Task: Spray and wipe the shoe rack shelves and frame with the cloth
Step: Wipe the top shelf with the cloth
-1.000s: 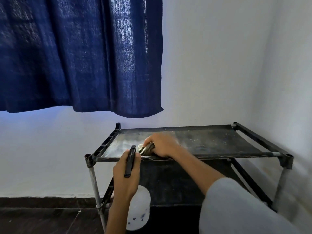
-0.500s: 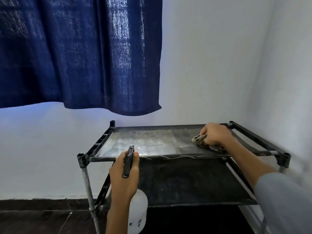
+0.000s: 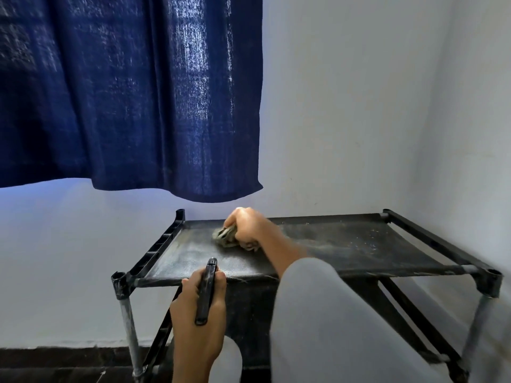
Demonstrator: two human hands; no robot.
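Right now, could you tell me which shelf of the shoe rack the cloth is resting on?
The top shelf: the right hand presses the cloth onto it, while the lower shelf beneath has nothing touching it.

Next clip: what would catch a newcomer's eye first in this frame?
The dark blue curtain fills the upper left, its hem hanging just above the black shoe rack in the corner. On the dusty top shelf, the right hand presses a crumpled cloth near the back left, while the left hand grips a spray bottle at the front edge.
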